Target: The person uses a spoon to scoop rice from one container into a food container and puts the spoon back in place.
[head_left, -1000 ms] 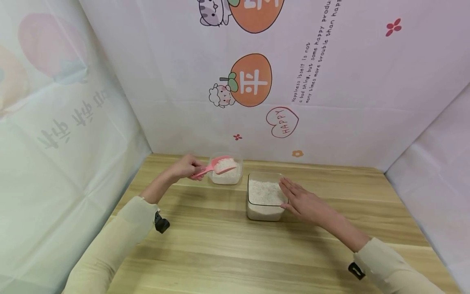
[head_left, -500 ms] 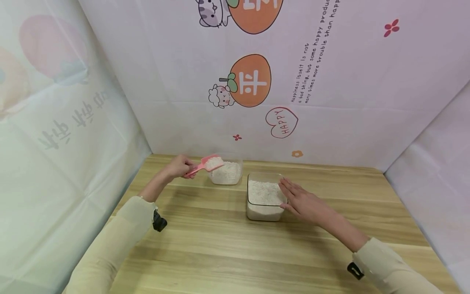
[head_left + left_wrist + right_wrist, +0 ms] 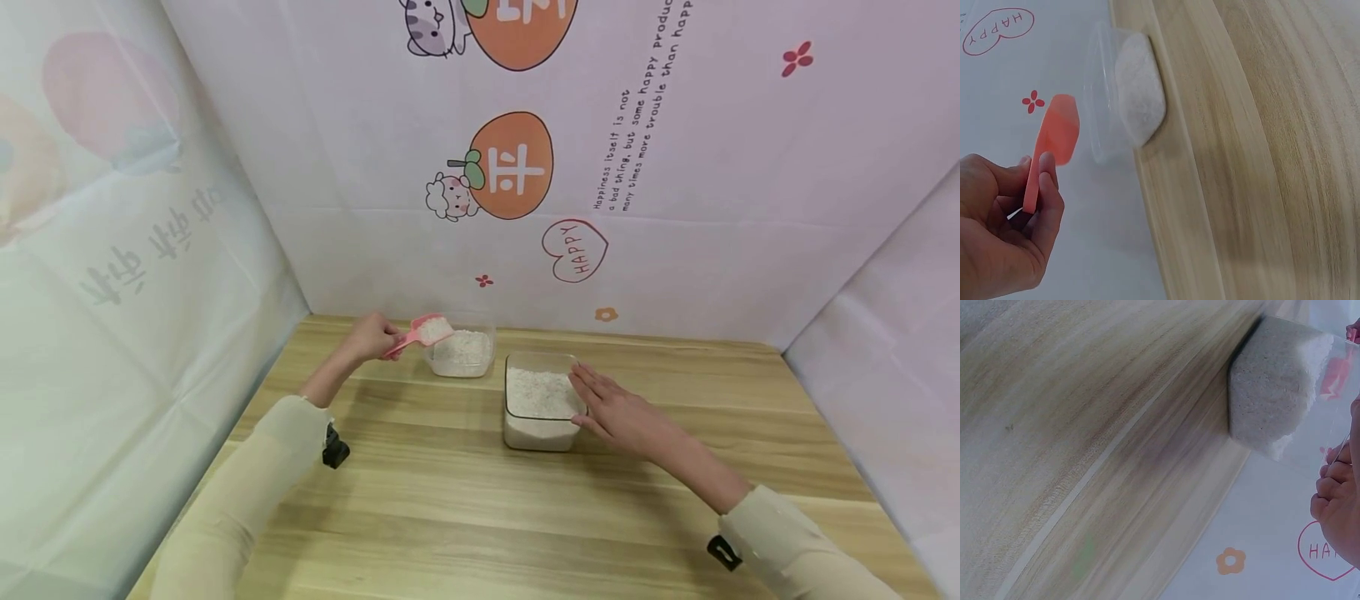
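Observation:
My left hand [image 3: 371, 337] grips the handle of a pink scoop [image 3: 415, 336], which carries a small heap of white grains [image 3: 435, 330] that look like rice. The scoop is raised over the left side of a small clear plastic container [image 3: 460, 372] partly filled with the same grains. In the left wrist view, thumb and fingers pinch the handle, and the scoop [image 3: 1060, 128] hides its load. My right hand [image 3: 618, 412] rests against a larger clear square container [image 3: 542, 436] with a dark rim, fingers extended along its right side. Grains fill much of this container.
Both containers stand on a wood-grain table [image 3: 420, 508], the smaller one further back and to the left. Close behind rises a white printed backdrop [image 3: 360, 233], and white sheets [image 3: 150, 333] enclose the sides.
My left hand has drawn the scoop left, from over the middle of the small container to its left side. The right hand and the square container have stayed in place.

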A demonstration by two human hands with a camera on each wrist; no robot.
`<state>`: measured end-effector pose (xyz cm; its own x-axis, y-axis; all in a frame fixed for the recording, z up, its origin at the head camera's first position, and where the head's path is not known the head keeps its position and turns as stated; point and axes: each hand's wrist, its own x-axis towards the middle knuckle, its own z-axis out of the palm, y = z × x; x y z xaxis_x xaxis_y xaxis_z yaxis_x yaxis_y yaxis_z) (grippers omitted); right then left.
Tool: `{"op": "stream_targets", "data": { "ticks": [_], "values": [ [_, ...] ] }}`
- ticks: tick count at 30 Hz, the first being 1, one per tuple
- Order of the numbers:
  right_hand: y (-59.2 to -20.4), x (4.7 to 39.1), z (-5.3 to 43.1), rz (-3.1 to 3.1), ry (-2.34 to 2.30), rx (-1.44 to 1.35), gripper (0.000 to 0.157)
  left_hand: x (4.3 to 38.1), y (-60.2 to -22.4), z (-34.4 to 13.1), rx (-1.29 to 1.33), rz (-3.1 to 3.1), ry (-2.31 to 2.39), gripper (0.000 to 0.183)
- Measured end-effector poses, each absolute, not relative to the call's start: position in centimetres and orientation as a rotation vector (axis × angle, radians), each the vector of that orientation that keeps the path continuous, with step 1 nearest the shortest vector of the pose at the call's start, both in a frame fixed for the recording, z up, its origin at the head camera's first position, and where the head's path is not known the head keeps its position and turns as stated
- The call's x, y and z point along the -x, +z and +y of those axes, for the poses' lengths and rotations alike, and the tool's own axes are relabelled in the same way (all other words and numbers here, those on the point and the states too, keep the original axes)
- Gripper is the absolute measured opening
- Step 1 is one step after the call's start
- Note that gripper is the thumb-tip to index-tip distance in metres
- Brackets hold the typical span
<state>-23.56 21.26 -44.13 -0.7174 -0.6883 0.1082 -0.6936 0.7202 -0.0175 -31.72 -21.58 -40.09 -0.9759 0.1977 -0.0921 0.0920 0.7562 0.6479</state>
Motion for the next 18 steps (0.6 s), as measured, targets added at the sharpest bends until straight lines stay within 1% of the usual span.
{"op": "stream_targets", "data": {
  "ticks": [18],
  "values": [
    [-43.88,23.50,21.15,-2.845,0.094,-1.125,0.067,32.62,-40.13,-20.69,-0.176,2.956,0.794,0.027]
  ]
}}
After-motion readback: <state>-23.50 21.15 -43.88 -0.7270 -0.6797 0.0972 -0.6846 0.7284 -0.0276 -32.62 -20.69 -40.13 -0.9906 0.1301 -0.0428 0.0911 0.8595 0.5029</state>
